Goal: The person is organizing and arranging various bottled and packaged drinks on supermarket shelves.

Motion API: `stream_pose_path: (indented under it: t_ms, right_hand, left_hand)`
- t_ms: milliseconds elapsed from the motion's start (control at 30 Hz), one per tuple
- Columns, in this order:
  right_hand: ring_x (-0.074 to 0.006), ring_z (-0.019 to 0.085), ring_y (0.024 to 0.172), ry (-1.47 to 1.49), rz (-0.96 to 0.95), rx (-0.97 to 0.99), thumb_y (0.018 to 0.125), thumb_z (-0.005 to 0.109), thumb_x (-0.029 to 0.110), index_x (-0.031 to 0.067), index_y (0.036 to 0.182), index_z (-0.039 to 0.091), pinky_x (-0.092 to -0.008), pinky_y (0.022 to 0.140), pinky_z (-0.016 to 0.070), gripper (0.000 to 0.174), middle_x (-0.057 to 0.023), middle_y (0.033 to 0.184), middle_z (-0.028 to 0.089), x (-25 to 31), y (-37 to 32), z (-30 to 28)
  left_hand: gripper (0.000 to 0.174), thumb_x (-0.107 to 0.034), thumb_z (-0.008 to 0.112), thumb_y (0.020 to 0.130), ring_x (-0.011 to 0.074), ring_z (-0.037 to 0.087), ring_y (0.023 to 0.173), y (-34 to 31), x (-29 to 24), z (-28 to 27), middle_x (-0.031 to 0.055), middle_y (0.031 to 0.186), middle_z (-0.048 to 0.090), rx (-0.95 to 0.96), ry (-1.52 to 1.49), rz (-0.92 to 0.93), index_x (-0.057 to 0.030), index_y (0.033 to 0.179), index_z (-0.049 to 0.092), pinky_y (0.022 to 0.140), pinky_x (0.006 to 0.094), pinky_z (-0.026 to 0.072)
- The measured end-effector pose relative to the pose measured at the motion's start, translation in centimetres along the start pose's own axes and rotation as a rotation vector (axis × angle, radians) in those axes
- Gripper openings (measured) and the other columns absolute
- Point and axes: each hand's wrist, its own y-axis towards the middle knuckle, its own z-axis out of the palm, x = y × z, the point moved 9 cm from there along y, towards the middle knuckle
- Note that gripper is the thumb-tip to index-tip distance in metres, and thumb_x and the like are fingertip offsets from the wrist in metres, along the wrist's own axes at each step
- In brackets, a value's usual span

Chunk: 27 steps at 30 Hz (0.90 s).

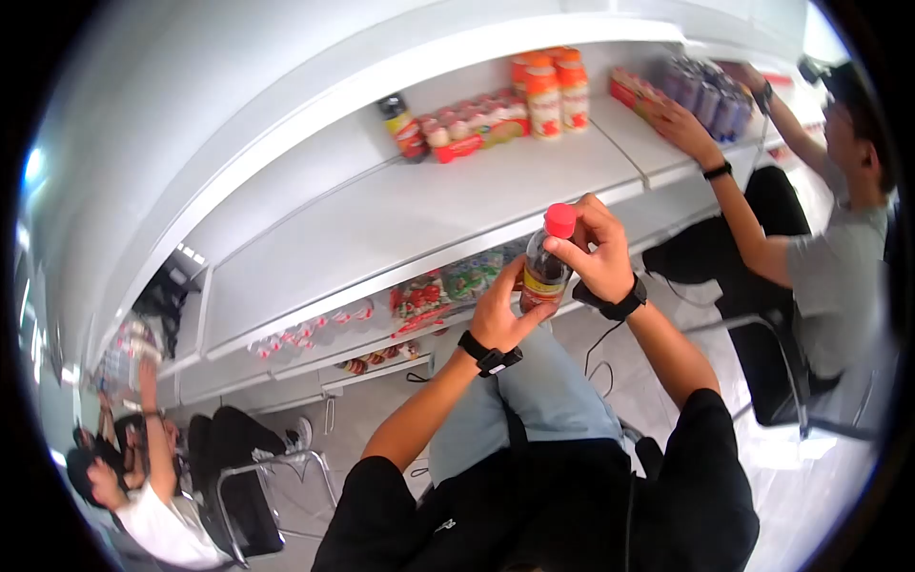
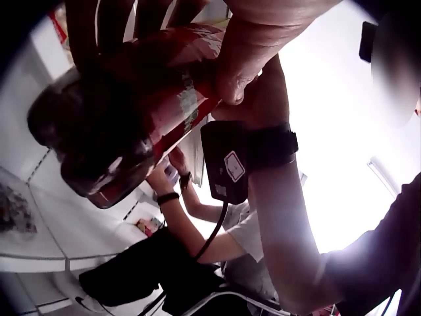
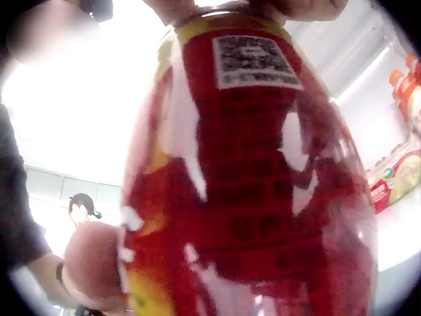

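A bottle of dark liquid (image 1: pixel 543 270) with a red cap (image 1: pixel 560 220) is held up in front of the shelf, over the person's lap. My left hand (image 1: pixel 498 313) grips its lower body, thumb on one side and fingers round the other. Up at the neck, just under the cap, my right hand (image 1: pixel 602 250) holds it between thumb and fingers. In the left wrist view the bottle's dark lobed base (image 2: pixel 108 171) points to the lower left. The right wrist view is filled by the red and yellow label (image 3: pixel 243 178), which bears a square printed code (image 3: pixel 256 59).
On the white shelf (image 1: pixel 400 214) stand a similar dark bottle (image 1: pixel 402 127), a pack of small bottles (image 1: pixel 477 124) and orange-capped bottles (image 1: pixel 544 97). A person (image 1: pixel 839 257) at the right handles packed cans (image 1: pixel 710 100). Bagged goods (image 1: pixel 419 297) lie on the lower shelf. Another person (image 1: pixel 162 515) sits at left.
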Motion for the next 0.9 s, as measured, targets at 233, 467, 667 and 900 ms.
stream_pose_path:
  t_ms: [233,467,667,900]
  right_hand:
    - [-0.0073,0.053,0.071,0.355,0.125,0.218,0.083,0.065,0.012,0.0042,0.128,0.047,-0.0209,0.064,0.0459,0.048,-0.0087,0.120,0.052,-0.7,4.4,10.2]
    - [-0.0198,0.059,0.097,0.346,0.247,0.475,0.085,0.058,0.006,0.0034,0.141,0.025,-0.0271,0.063,0.0523,0.065,-0.0155,0.134,0.042,-5.0,6.5,23.0]
    - [-0.0228,0.057,0.104,0.487,0.418,0.496,0.086,0.054,0.002,0.0111,0.146,0.016,-0.0327,0.071,0.0558,0.071,-0.0142,0.134,0.039,-9.1,8.2,27.6]
    - [-0.0242,0.053,0.107,0.589,0.689,0.445,0.082,0.058,-0.004,0.0141,0.143,0.024,-0.0389,0.084,0.0529,0.072,-0.0129,0.127,0.040,-14.6,10.5,29.7]
  left_hand:
    - [0.069,-0.019,0.071,0.080,0.0203,0.056,0.105,2.4,0.2,-13.2,0.0131,0.119,0.054,-0.300,-0.248,-0.013,-0.0011,0.134,0.032,0.089,0.0333,0.0467]
    - [0.070,-0.014,0.067,0.084,0.0221,0.052,0.112,5.1,8.4,-21.7,0.0148,0.126,0.048,-0.301,-0.264,-0.178,-0.0055,0.137,0.023,0.092,0.0345,0.0464]
    - [0.072,-0.017,0.068,0.083,0.0230,0.049,0.115,6.0,13.9,-23.7,0.0152,0.128,0.046,-0.293,-0.189,-0.152,-0.0067,0.139,0.023,0.095,0.0362,0.0434]
    - [0.059,-0.013,0.068,0.081,0.0231,0.057,0.105,7.7,20.8,-25.2,0.0147,0.123,0.053,-0.232,-0.138,-0.389,-0.0057,0.131,0.038,0.086,0.0352,0.0492]
